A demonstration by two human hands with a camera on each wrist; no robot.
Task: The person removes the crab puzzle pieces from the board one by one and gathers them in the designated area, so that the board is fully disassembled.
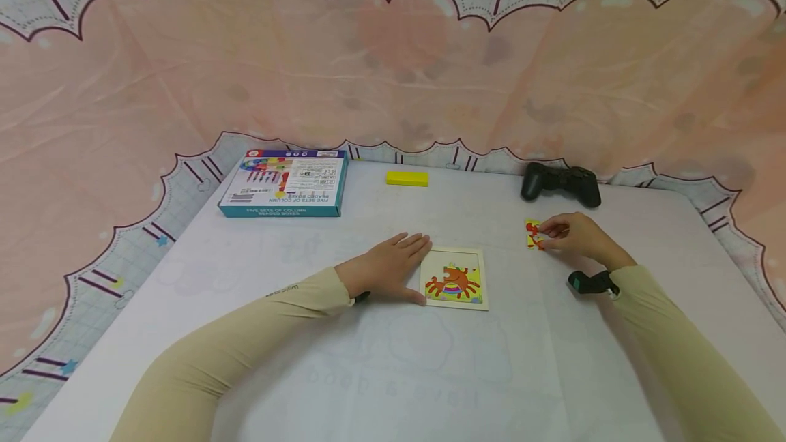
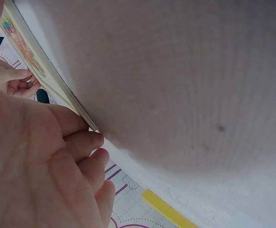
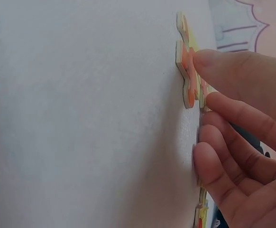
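A small square puzzle board (image 1: 486,278) with a pale raised rim lies on the white table. An orange crab picture made of pieces (image 1: 454,285) fills its lower part, and the upper part shows pale bare board. Along the board's left side rests my left hand (image 1: 393,268), fingers extended at the upper corner and thumb at the lower one. Farther right, my right hand (image 1: 574,237) pinches a yellow, red and orange puzzle piece (image 3: 189,78) between thumb and fingertips. Other loose pieces (image 1: 531,226) lie beside it, partly hidden by the fingers.
A flat toy box (image 1: 282,183) lies at the back left. A yellow block (image 1: 407,179) sits at the back middle, and a black game controller (image 1: 560,184) lies behind my right hand. Patterned cloth (image 1: 393,74) hangs beyond the table's far edge.
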